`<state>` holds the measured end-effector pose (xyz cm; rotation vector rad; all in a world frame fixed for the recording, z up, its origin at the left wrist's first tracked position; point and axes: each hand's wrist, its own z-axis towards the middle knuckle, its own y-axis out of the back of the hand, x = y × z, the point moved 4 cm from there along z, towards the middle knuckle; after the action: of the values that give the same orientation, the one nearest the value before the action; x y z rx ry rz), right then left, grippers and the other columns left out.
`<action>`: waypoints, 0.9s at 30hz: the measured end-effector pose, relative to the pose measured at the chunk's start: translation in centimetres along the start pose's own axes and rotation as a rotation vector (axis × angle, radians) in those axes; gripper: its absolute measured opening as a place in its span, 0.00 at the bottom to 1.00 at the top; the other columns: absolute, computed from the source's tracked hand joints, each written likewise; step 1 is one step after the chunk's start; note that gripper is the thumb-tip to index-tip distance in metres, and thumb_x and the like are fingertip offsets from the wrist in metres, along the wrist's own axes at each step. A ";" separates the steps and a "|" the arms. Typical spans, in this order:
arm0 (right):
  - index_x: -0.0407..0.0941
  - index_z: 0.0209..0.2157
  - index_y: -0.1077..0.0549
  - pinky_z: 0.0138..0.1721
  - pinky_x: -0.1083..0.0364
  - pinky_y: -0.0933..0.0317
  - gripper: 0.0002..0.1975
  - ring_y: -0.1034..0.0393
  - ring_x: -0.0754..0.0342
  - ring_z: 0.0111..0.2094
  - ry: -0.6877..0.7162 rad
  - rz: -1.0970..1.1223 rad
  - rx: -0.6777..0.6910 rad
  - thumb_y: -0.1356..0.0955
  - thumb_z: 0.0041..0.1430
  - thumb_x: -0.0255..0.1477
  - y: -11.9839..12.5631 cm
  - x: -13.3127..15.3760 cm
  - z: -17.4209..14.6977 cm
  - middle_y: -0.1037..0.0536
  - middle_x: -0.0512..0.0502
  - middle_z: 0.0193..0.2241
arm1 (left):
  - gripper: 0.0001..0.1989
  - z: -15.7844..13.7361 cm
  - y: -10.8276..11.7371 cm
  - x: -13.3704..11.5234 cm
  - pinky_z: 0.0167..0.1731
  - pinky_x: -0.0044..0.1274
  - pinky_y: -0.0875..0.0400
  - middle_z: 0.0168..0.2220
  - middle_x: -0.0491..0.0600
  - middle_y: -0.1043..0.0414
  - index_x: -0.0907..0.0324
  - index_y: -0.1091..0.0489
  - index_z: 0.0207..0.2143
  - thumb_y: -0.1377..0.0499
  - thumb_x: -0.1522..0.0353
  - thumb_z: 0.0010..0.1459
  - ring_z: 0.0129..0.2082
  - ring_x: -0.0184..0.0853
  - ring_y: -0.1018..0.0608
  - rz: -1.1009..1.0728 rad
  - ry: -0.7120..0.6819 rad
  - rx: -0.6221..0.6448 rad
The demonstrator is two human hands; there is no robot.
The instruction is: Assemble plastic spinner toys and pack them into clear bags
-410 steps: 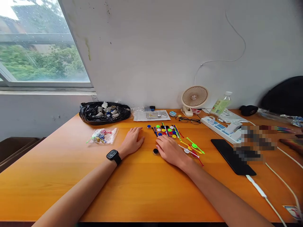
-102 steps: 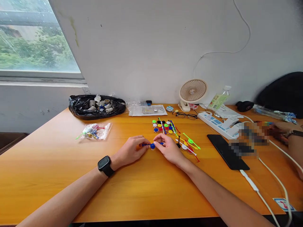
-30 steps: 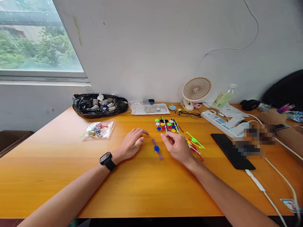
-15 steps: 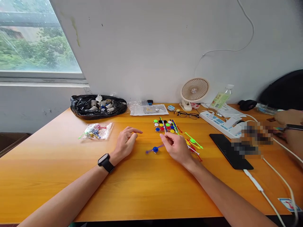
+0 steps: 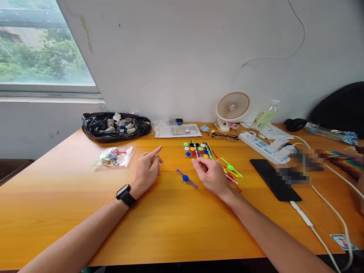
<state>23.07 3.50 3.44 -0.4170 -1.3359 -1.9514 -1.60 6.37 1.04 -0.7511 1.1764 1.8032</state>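
A blue arrow spinner (image 5: 185, 178) lies on the wooden table between my two hands, its long pointer slanting from upper left to lower right. Left of it is my left hand (image 5: 148, 168), index finger stretched out and the other fingers curled, touching no spinner. My right hand (image 5: 212, 175) rests to the right with its fingers curled in and nothing seen in them. Beside and partly behind that hand lie a green arrow spinner (image 5: 229, 167) and several yellow, white and red ones. Farther back are rows of coloured round bases (image 5: 193, 149) and loose arrow pointers (image 5: 209, 150).
A clear bag of coloured parts (image 5: 113, 156) lies at left, before a black plastic bag (image 5: 93, 131). Toward the right are a fan (image 5: 233, 107), glasses (image 5: 224, 136), a power strip (image 5: 257, 145), a black phone (image 5: 274, 180) and white cables.
The blue pointer, blurred and nearly level before, now slants down to the right. My left index finger has lifted away. Another person's hand at the right has mostly left the view.
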 end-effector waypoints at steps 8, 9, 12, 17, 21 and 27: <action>0.46 0.23 0.36 0.27 0.54 0.55 0.25 0.49 0.58 0.20 0.010 -0.041 -0.092 0.36 0.71 0.44 1.8 -0.6 0.9 0.43 0.55 0.16 | 0.20 -0.2 0.8 -0.7 0.61 0.42 0.35 0.19 0.42 0.24 0.54 0.18 0.33 0.51 0.73 0.61 0.25 0.36 0.19 0.012 -0.088 -0.043; 0.46 0.23 0.35 0.27 0.54 0.55 0.24 0.48 0.58 0.20 0.006 -0.057 -0.111 0.36 0.71 0.45 2.3 -0.8 1.1 0.42 0.55 0.16 | 0.19 -0.3 0.7 -0.9 0.63 0.43 0.37 0.17 0.41 0.26 0.54 0.19 0.35 0.51 0.72 0.63 0.26 0.37 0.18 0.017 -0.101 -0.035; 0.46 0.25 0.32 0.27 0.54 0.54 0.23 0.45 0.57 0.20 -0.022 -0.135 -0.168 0.36 0.71 0.45 4.0 -1.8 1.8 0.39 0.54 0.16 | 0.15 -0.6 0.0 -1.3 0.57 0.40 0.32 0.24 0.44 0.20 0.55 0.21 0.45 0.47 0.70 0.64 0.37 0.41 0.16 0.020 -0.141 0.031; 0.46 0.32 0.26 0.29 0.54 0.49 0.18 0.34 0.53 0.26 -0.116 -0.308 -0.168 0.36 0.70 0.44 5.8 -4.4 2.9 0.27 0.49 0.24 | 0.17 -0.6 -1.0 -1.3 0.50 0.35 0.27 0.45 0.49 0.17 0.53 0.27 0.54 0.44 0.70 0.64 0.49 0.42 0.20 0.029 -0.181 0.157; 0.44 0.45 0.24 0.43 0.51 0.39 0.20 0.27 0.44 0.45 -0.125 -0.458 -0.096 0.38 0.71 0.44 6.2 -6.4 3.2 0.21 0.37 0.42 | 0.17 -0.5 -1.2 -1.4 0.51 0.35 0.28 0.49 0.50 0.20 0.54 0.29 0.54 0.45 0.70 0.64 0.51 0.42 0.21 0.046 -0.208 0.175; 0.42 0.64 0.31 0.50 0.43 0.36 0.34 0.30 0.33 0.55 -0.254 -0.580 0.144 0.41 0.70 0.53 5.4 -7.5 0.7 0.25 0.29 0.56 | 0.17 -0.6 -1.3 -1.2 0.50 0.35 0.27 0.51 0.51 0.21 0.54 0.29 0.54 0.44 0.70 0.64 0.52 0.41 0.21 0.049 -0.181 0.206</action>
<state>31.94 5.89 2.68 -0.2234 -1.9106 -2.2941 0.08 5.73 1.25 -0.4347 1.2445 1.7178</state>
